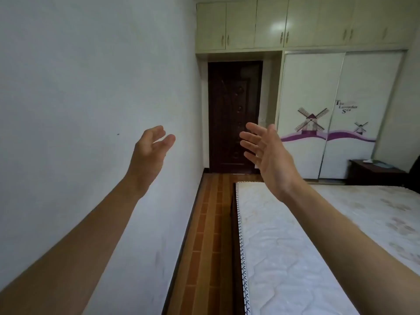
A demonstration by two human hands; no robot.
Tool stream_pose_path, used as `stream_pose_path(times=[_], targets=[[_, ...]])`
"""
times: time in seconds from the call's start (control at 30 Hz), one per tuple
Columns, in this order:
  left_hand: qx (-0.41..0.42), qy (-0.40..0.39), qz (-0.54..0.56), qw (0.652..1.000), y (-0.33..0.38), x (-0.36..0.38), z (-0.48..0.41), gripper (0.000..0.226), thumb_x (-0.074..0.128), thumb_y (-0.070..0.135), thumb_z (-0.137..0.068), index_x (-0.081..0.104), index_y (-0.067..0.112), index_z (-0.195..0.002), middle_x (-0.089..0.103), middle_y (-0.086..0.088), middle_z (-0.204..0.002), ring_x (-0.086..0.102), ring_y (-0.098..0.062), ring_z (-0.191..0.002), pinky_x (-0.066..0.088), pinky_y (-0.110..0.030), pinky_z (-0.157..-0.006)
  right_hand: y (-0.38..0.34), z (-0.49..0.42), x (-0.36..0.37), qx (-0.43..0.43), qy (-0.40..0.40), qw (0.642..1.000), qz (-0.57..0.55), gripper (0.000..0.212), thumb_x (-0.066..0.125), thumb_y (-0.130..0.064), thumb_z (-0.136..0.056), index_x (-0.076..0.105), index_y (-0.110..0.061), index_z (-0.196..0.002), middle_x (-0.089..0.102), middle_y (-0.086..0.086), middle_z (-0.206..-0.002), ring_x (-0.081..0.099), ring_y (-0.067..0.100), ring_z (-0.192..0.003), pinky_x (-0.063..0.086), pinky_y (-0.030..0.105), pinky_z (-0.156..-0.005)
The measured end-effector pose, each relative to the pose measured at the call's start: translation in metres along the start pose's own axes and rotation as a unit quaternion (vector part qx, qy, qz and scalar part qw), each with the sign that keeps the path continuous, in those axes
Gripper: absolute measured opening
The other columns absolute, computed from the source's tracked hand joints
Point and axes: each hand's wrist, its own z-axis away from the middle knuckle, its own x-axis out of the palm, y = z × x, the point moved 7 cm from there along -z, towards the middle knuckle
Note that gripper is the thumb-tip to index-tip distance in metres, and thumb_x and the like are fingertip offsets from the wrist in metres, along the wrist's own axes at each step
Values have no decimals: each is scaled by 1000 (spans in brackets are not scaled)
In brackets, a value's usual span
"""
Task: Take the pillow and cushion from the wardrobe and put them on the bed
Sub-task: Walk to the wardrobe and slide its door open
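The wardrobe (327, 92) stands at the far end of the room, its two white sliding doors with a windmill picture closed. The bed (306, 246) with a bare white quilted mattress fills the lower right. No pillow or cushion shows anywhere. My left hand (150, 153) is raised in front of the left wall, fingers loosely curled and apart, holding nothing. My right hand (266, 153) is raised over the bed's far corner, palm facing left, fingers spread and empty. Both hands are far from the wardrobe.
A narrow strip of wooden floor (209, 235) runs between the white wall and the bed toward a dark brown door (234, 114). Pale green upper cabinets (284, 23) sit above the door and wardrobe. A dark nightstand (375, 173) stands by the wardrobe's right door.
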Motion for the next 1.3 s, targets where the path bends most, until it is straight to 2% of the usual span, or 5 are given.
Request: stream_pose_path(times=[0.23, 0.37, 0.57, 0.9, 1.3], targets=[[-42, -5, 22, 999, -60, 7, -52, 69, 68, 52, -75, 50, 25, -136, 56, 5, -137, 57, -11, -122, 46, -47, -105, 48, -60, 8, 33, 33, 999, -4, 49, 24, -53, -100, 53, -33, -135, 60, -5, -135, 56, 15, -126, 41, 37, -111], [-37, -25, 37, 998, -94, 13, -93, 70, 63, 56, -76, 49, 25, -137, 56, 4, -138, 56, -11, -124, 46, -46, -106, 86, -103, 23, 52, 38, 998, -24, 61, 30, -62, -89, 51, -32, -138, 61, -3, -134, 59, 18, -123, 47, 39, -105], [-21, -64, 56, 996, -143, 9, -167, 86, 54, 71, -69, 45, 24, -141, 52, 2, -143, 51, -15, -129, 41, -44, -111, 142, -176, 57, 63, 70, 995, -32, 52, 26, -53, -101, 51, -28, -139, 63, -1, -132, 61, 19, -120, 45, 43, -108], [-67, -53, 133, 987, -223, 12, -275, 68, 48, 58, -81, 50, 19, -137, 55, -1, -139, 53, -19, -127, 40, -50, -110, 193, -289, 94, 59, 96, 993, -18, 54, 26, -53, -101, 51, -25, -139, 63, 1, -132, 59, 19, -122, 44, 43, -109], [-53, -69, 97, 992, -320, 90, -408, 65, 45, 58, -87, 48, 19, -138, 53, -1, -140, 53, -19, -127, 42, -48, -109, 292, -433, 58, 66, 120, 990, -21, 53, 28, -55, -100, 54, -26, -136, 66, 1, -128, 62, 19, -118, 48, 42, -105]])
